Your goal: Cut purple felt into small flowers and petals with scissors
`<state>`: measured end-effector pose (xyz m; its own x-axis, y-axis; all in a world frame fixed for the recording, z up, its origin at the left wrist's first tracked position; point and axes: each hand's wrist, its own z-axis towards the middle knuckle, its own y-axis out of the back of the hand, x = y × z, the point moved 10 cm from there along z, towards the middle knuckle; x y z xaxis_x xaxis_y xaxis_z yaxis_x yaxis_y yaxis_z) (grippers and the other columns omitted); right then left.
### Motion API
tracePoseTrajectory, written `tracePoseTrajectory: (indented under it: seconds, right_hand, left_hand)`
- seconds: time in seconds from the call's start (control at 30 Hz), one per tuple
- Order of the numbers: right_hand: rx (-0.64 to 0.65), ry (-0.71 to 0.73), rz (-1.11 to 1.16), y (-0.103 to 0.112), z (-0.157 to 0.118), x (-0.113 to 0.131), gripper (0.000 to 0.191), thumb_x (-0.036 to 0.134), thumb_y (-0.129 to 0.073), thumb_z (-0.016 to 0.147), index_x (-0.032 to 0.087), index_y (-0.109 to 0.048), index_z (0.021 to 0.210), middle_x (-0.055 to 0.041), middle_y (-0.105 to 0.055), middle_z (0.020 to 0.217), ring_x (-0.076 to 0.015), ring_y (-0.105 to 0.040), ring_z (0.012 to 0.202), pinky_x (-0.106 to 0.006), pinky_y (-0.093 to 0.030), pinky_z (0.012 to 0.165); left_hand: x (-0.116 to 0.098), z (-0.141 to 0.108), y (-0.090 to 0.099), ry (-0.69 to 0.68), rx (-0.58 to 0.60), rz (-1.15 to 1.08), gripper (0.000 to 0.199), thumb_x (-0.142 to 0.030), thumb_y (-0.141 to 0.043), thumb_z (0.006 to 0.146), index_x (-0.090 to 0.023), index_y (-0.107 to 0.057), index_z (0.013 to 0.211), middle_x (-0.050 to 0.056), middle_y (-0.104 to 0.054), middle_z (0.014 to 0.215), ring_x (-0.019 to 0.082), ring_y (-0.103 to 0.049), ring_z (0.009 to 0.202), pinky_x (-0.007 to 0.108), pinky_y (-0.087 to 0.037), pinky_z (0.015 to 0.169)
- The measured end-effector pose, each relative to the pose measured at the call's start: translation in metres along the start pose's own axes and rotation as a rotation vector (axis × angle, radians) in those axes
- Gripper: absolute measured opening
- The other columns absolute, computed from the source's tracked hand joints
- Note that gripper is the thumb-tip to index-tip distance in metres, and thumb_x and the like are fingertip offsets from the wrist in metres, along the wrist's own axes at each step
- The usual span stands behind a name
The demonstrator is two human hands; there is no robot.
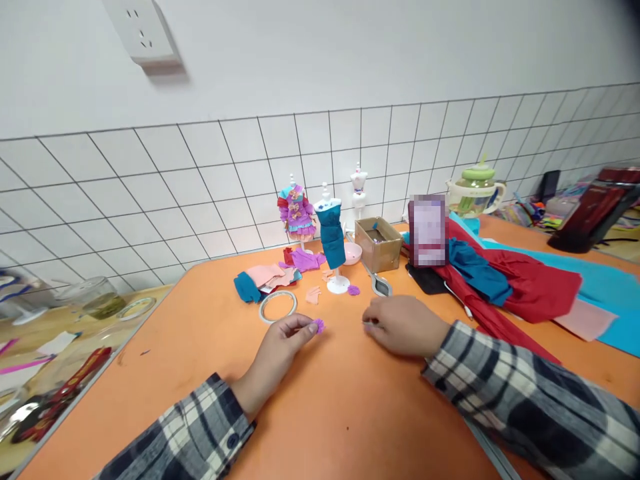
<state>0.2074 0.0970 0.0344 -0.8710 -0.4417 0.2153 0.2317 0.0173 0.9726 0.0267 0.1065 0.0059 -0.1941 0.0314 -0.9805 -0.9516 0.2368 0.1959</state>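
Between the thumb and fingers of my left hand [285, 337] is a small purple ruffled rosette [319, 326]. My right hand [400, 325] is closed with curled fingers low over the orange table; whatever its fingertips hold, if anything, is hidden. Just beyond the hands, a second purple rosette [353, 291] lies by the white base of a mini dress form [331, 233] wrapped in teal cloth. A grey-handled tool [381, 285] rests behind my right hand. Near my left hand lie a roll of tape [278, 307] and a cut peach scrap [313, 295].
Behind stand a dress form in a ruffled purple dress [300, 217], a bare white form [359, 183], a cardboard box [379, 247] and a pink bowl [353, 253]. Fabric scraps [265, 277] sit at left. A propped phone [429, 230], red cloth [535, 280] and a teapot [475, 193] occupy the right.
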Motion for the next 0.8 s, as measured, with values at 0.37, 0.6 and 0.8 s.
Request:
tracePoseTrajectory:
  seconds: [0.37,0.6,0.8]
  right_hand:
    - [0.156,-0.103,-0.178,-0.019,-0.013,-0.007,0.021,0.023,-0.052,0.090,0.020,-0.065,0.105,-0.0093,-0.063,0.095,-0.0243,-0.064,0.084,-0.029,-0.040,0.062]
    - [0.135,-0.107,-0.149,-0.018,-0.019,-0.025,0.023,0.011,-0.046,0.087,0.020,-0.067,0.094,-0.0082,-0.062,0.090,-0.0205,-0.062,0.080,-0.028,-0.036,0.060]
    - [0.214,-0.179,-0.237,-0.010,-0.026,-0.031,0.018,0.012,-0.051,0.084,0.017,-0.066,0.092,-0.0105,-0.064,0.092,-0.0251,-0.064,0.081,-0.029,-0.037,0.058]
  left_hand:
    - [-0.001,-0.001,0.011,-0.011,-0.141,0.002,0.031,-0.047,-0.068,0.077,-0.017,-0.069,0.081,0.005,-0.068,0.086,0.020,-0.058,0.084,0.029,-0.043,0.081]
    - [-0.006,0.001,0.011,-0.031,-0.148,0.035,0.031,-0.048,-0.069,0.075,-0.018,-0.068,0.078,0.003,-0.065,0.081,0.020,-0.056,0.081,0.028,-0.043,0.078]
    - [-0.002,0.003,0.008,-0.089,-0.078,-0.074,0.023,-0.041,-0.072,0.076,-0.018,-0.071,0.075,0.004,-0.064,0.090,0.019,-0.056,0.091,0.028,-0.040,0.086]
